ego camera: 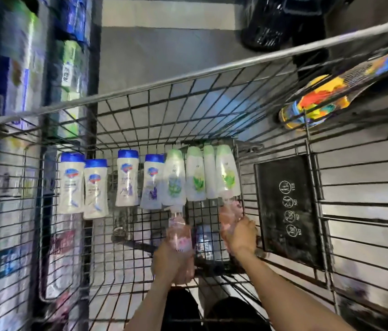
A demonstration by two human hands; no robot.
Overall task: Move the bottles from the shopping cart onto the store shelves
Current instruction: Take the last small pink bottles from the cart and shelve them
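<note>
Inside the wire cart (212, 96), my left hand (166, 261) grips one pink bottle (180, 237) and my right hand (242, 232) grips another (227, 218). Beyond both hands, blue-capped bottles (72, 182) and green-capped bottles (197, 173) line the far wall; open mesh lies between. Store shelves (9, 68) stand left.

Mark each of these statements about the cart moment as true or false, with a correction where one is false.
1. Each hand grips a pink bottle. True: left hand holds a pink bottle, right hand another pink bottle.
2. The blue-capped bottles sit right of the green-capped bottles. False: they sit to the left.
3. The shopping cart is made of wire mesh. True.
4. The cart holds no bottles apart from those in the hands. False: white bottles line its far end.
</note>
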